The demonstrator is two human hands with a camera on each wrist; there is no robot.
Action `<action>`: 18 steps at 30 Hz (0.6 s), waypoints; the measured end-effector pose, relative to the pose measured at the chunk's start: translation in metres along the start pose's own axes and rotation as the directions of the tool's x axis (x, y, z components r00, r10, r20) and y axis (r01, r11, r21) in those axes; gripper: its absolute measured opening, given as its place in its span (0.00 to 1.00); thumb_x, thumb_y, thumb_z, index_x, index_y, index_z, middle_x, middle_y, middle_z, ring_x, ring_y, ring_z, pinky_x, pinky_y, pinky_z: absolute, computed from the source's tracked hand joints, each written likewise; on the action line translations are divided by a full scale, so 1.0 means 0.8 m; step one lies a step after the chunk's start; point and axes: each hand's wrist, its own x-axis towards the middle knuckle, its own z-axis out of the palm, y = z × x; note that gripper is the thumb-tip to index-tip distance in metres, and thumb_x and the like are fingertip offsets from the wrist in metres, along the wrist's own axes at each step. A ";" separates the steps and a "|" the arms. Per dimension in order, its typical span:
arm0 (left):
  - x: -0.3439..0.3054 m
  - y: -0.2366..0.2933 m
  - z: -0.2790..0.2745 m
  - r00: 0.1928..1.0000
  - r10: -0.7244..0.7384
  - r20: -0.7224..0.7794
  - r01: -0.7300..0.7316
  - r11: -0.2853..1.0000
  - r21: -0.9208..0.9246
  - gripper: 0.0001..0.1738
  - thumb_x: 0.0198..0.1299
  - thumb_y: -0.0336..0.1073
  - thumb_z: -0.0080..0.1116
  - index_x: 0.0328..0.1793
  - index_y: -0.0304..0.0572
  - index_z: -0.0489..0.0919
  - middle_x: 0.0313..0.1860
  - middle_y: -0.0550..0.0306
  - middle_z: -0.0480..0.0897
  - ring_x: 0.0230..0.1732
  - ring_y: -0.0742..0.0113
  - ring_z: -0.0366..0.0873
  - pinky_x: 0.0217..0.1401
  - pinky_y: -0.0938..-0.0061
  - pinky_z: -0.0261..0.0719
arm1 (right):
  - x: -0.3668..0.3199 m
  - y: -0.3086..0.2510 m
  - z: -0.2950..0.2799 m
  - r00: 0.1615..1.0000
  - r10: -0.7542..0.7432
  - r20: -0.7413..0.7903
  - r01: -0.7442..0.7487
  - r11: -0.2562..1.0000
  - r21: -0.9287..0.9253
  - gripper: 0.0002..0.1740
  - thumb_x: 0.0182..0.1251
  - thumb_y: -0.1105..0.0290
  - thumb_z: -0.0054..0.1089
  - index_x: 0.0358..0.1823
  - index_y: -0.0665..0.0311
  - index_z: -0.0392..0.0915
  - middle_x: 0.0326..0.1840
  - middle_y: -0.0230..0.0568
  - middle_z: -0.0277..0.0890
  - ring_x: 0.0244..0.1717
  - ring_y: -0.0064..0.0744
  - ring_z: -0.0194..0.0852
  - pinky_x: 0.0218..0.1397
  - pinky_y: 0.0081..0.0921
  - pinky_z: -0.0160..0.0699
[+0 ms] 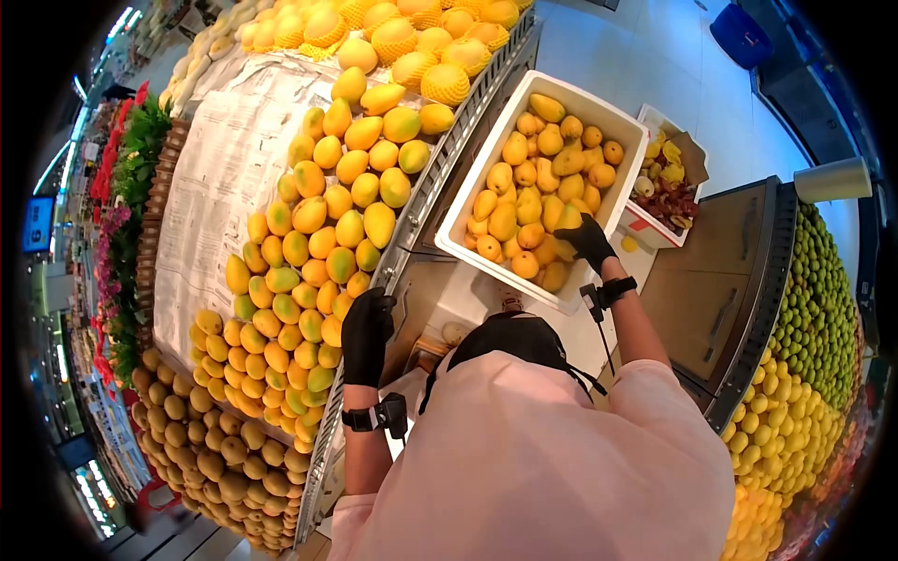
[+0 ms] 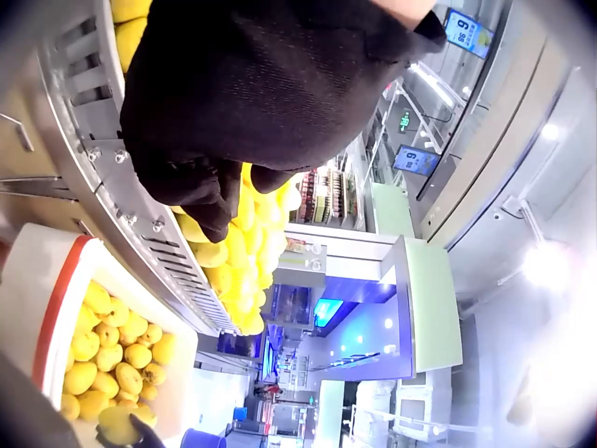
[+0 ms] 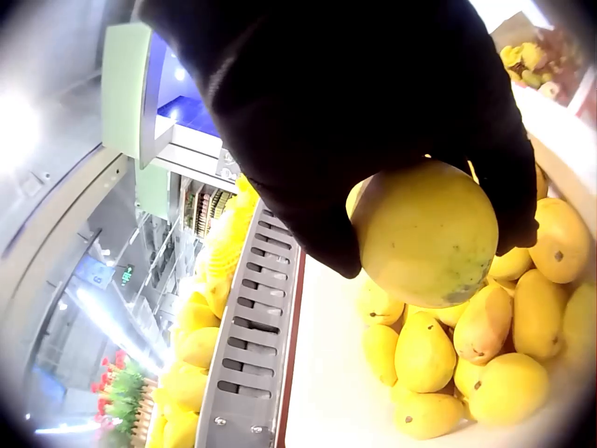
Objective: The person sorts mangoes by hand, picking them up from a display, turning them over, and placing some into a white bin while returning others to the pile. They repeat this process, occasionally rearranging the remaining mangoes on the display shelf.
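In a black glove, my right hand (image 1: 587, 242) grips a mango (image 3: 429, 233) over the near right corner of a white foam box (image 1: 460, 201). The mango is yellow, with a greenish patch and dark specks on its skin. Many yellow mangoes (image 1: 528, 206) lie heaped inside the box. My left hand (image 1: 368, 337), also gloved in black, rests at the slotted metal edge (image 1: 412, 220) of the fruit stand with its fingers loosely bent and nothing in them. Beside it, rows of yellow-green mangoes (image 1: 309, 215) cover the sloping stand.
Brown round fruit (image 1: 215, 449) fills the stand's near end, and net-wrapped yellow fruit (image 1: 412, 47) its far end. A smaller box of scraps (image 1: 669, 178) stands right of the foam box. Further right, another stand holds green fruit (image 1: 814, 290) and yellow fruit (image 1: 786, 411).
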 end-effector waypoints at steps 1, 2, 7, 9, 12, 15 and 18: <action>-0.003 0.001 -0.005 0.999 0.042 0.018 -0.043 0.997 0.057 0.15 0.72 0.35 0.42 0.55 0.35 0.75 0.40 0.56 0.81 0.24 0.77 0.66 0.26 0.85 0.63 | 0.014 0.000 0.001 1.000 0.004 0.017 -0.004 1.000 -0.012 0.42 0.50 0.57 0.74 0.64 0.64 0.66 0.52 0.42 0.75 0.46 0.36 0.79 0.32 0.33 0.84; -0.006 0.002 -0.007 0.999 0.043 0.018 -0.044 0.998 0.049 0.14 0.71 0.32 0.42 0.56 0.35 0.75 0.40 0.57 0.81 0.25 0.78 0.66 0.26 0.85 0.62 | 0.026 0.002 0.004 1.000 -0.025 0.013 0.025 1.000 -0.002 0.41 0.49 0.57 0.74 0.64 0.64 0.66 0.52 0.43 0.75 0.44 0.37 0.79 0.30 0.34 0.83; -0.026 0.013 0.000 0.995 0.100 -0.010 -0.098 0.985 0.142 0.15 0.67 0.23 0.44 0.57 0.36 0.74 0.42 0.59 0.81 0.26 0.81 0.65 0.26 0.87 0.62 | 0.115 0.019 0.024 0.987 -0.107 -0.120 0.084 0.980 -0.178 0.41 0.42 0.53 0.76 0.55 0.70 0.70 0.45 0.52 0.80 0.47 0.47 0.80 0.45 0.37 0.83; -0.027 0.003 -0.003 0.980 0.197 -0.033 -0.177 0.934 0.309 0.15 0.66 0.22 0.45 0.57 0.36 0.74 0.42 0.59 0.81 0.26 0.81 0.65 0.26 0.87 0.62 | 0.164 0.034 0.031 0.982 -0.111 -0.153 0.070 0.965 -0.252 0.47 0.39 0.50 0.76 0.58 0.73 0.68 0.51 0.59 0.78 0.53 0.53 0.78 0.56 0.37 0.79; -0.034 -0.003 0.001 0.949 0.312 -0.042 -0.253 0.837 0.486 0.16 0.64 0.20 0.46 0.57 0.36 0.74 0.42 0.59 0.81 0.27 0.81 0.65 0.27 0.87 0.62 | 0.201 0.029 0.042 0.962 -0.162 -0.219 0.071 0.926 -0.372 0.47 0.40 0.51 0.76 0.59 0.73 0.67 0.54 0.60 0.77 0.53 0.51 0.78 0.56 0.37 0.80; -0.039 -0.013 -0.003 0.938 0.340 -0.071 -0.254 0.809 0.530 0.14 0.66 0.22 0.46 0.56 0.36 0.75 0.41 0.59 0.81 0.27 0.81 0.66 0.27 0.88 0.63 | 0.219 0.012 0.049 0.972 -0.116 -0.206 0.028 0.922 -0.386 0.48 0.42 0.51 0.75 0.61 0.72 0.66 0.56 0.60 0.75 0.56 0.51 0.77 0.56 0.38 0.81; -0.047 -0.019 -0.005 0.940 0.303 -0.160 -0.203 0.869 0.450 0.12 0.70 0.30 0.46 0.56 0.36 0.75 0.40 0.58 0.81 0.27 0.80 0.66 0.27 0.88 0.63 | 0.229 0.002 0.058 0.972 -0.054 -0.227 -0.049 0.903 -0.427 0.51 0.42 0.48 0.74 0.64 0.72 0.64 0.59 0.59 0.74 0.58 0.51 0.76 0.56 0.40 0.80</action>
